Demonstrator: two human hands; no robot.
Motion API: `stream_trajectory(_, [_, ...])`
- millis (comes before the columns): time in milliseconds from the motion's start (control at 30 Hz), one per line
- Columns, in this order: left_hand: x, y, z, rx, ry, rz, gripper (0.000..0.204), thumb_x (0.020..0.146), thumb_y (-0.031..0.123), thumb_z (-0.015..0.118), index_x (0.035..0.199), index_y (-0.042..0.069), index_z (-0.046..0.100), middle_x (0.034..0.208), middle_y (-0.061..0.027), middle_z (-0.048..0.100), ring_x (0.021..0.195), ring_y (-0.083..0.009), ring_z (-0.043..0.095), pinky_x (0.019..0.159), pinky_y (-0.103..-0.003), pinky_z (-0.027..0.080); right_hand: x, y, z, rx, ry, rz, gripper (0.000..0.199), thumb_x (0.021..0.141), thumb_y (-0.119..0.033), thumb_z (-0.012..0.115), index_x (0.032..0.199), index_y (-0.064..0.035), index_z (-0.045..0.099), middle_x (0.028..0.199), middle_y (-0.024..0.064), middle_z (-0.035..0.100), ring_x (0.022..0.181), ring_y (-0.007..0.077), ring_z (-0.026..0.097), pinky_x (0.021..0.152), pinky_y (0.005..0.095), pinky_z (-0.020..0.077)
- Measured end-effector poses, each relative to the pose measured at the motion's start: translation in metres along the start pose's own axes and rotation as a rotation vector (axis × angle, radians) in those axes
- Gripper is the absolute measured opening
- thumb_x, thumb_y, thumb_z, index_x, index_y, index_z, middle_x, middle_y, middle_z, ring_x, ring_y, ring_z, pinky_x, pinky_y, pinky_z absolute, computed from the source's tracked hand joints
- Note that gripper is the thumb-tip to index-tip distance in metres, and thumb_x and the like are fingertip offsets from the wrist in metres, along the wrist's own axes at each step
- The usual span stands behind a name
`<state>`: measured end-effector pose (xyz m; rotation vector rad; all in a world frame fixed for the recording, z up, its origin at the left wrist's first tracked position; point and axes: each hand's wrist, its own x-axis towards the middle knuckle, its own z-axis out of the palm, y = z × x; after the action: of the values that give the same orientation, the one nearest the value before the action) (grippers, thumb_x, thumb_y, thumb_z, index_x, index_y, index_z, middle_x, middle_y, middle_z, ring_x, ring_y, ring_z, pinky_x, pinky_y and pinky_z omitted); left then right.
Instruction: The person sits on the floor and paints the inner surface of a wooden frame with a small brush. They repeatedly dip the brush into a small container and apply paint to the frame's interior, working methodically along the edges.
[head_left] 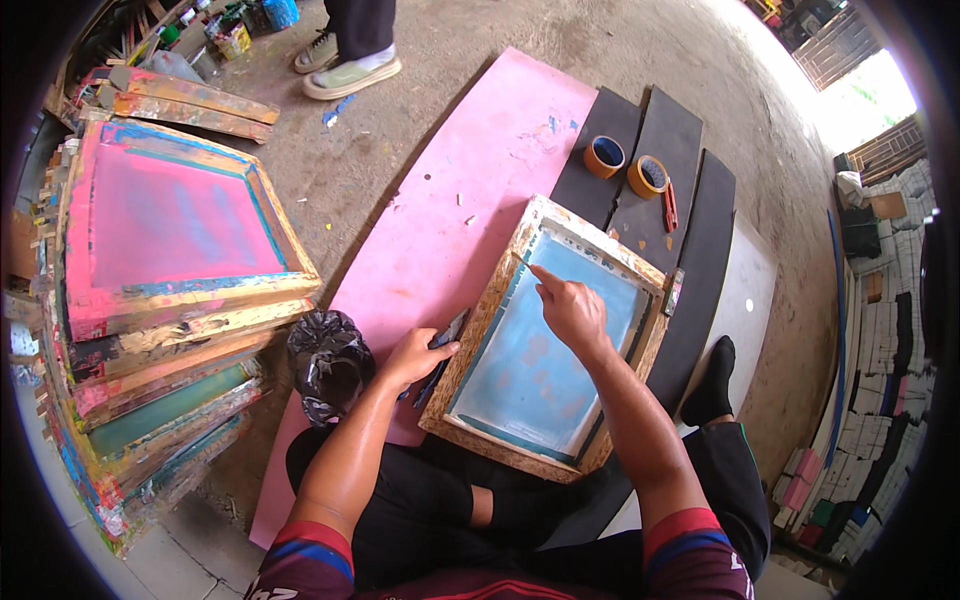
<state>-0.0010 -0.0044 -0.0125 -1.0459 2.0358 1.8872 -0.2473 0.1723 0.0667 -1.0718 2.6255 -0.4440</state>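
Clock positions are taken from the wood-rimmed screen frame, which lies mid-view, its long axis turned toward 1 o'clock. The right hand is over the blue mesh; its forearm enters from 5 o'clock. The index finger extends toward the frame's 11 o'clock corner, the others curled; whether they hold anything cannot be told. The left hand is at 9 o'clock, half closed, just beside the frame and a dark bundle; its grip cannot be confirmed.

Count: two tape rolls and one red cutter at 1 o'clock; one black plastic bag at 9 o'clock; stacked painted frames at 10 o'clock.

Surface: one pink board adjoins black planks on a rough floor. Two shoes stand at 11 o'clock.
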Motion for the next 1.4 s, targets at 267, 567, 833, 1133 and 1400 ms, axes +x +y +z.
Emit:
stream_trajectory(267, [0.003, -0.001, 0.005, 0.051, 0.019, 0.020, 0.039, 0.098, 0.030, 0.082, 0.094, -0.007, 0.071, 0.077, -0.0097, 0.070, 0.076, -0.0143, 0.062, 0.071, -0.040, 0.051, 0.001, -0.022, 0.009, -0.145, -0.087, 0.074, 0.040, 0.103, -0.022, 0.062, 0.142, -0.0251, 0.071, 0.092, 0.0197, 0.079, 0.086, 0.0392, 0.078, 0.076, 0.0524, 0.0612])
stream_trajectory(567, [0.006, -0.008, 0.005, 0.040, 0.033, 0.034, 0.039, 0.098, 0.031, 0.082, 0.092, -0.006, 0.070, 0.077, -0.0090, 0.068, 0.077, -0.0141, 0.061, 0.072, -0.040, 0.051, 0.000, -0.018, 0.011, 0.039, -0.139, 0.146, 0.041, 0.105, -0.025, 0.063, 0.145, -0.0186, 0.070, 0.117, 0.0181, 0.080, 0.099, 0.0422, 0.078, 0.088, 0.0547, 0.0601])
stream_trajectory(833, [0.001, -0.002, -0.002, 0.057, 0.023, -0.002, 0.042, 0.098, 0.035, 0.082, 0.097, -0.006, 0.072, 0.082, -0.0112, 0.073, 0.080, -0.0157, 0.066, 0.074, -0.040, 0.053, -0.003, 0.006, 0.029, 0.239, -0.043, 0.095, 0.041, 0.106, -0.028, 0.067, 0.147, -0.0265, 0.070, 0.108, 0.0249, 0.078, 0.105, 0.0458, 0.075, 0.092, 0.0508, 0.0599])
stream_trajectory(1133, [0.004, -0.005, -0.003, 0.026, -0.029, 0.001, 0.040, 0.099, 0.034, 0.081, 0.096, -0.005, 0.073, 0.084, -0.0068, 0.074, 0.079, -0.0124, 0.064, 0.074, -0.039, 0.053, 0.013, 0.023, 0.033, 0.719, -0.228, 0.306, 0.039, 0.108, -0.028, 0.068, 0.147, -0.0215, 0.070, 0.123, 0.0165, 0.080, 0.116, 0.0266, 0.077, 0.097, 0.0399, 0.0577])
stream_trajectory(1400, [0.002, -0.002, -0.002, 0.026, -0.026, 0.000, 0.039, 0.100, 0.033, 0.081, 0.100, -0.005, 0.074, 0.084, -0.0068, 0.074, 0.079, -0.0132, 0.064, 0.074, -0.038, 0.053, 0.015, 0.008, 0.011, 0.726, -0.312, 0.480, 0.039, 0.108, -0.028, 0.067, 0.145, -0.0201, 0.071, 0.123, 0.0177, 0.080, 0.117, 0.0335, 0.076, 0.099, 0.0419, 0.0576])
